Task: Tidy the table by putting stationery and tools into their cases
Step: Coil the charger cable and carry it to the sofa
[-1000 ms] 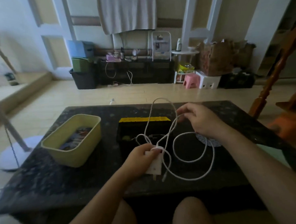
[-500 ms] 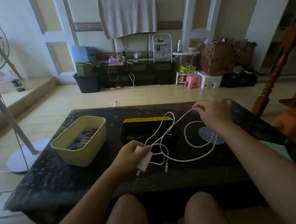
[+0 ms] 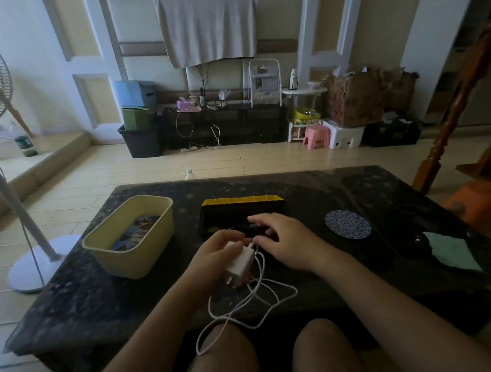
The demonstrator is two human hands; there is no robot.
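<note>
You have one white charger [image 3: 238, 264] with one cable [image 3: 262, 266], one black case [image 3: 228, 215], one yellow tub [image 3: 131, 257] and one coaster [image 3: 348, 224]. Your left hand [image 3: 214, 258] curls round the charger. Your right hand [image 3: 287, 243], fingers spread, sits just right of that grip at the cable; I cannot tell whether it pinches. The case lies just beyond the grip, and below it cable loops spill over the near edge of the table [image 3: 74, 303].
</note>
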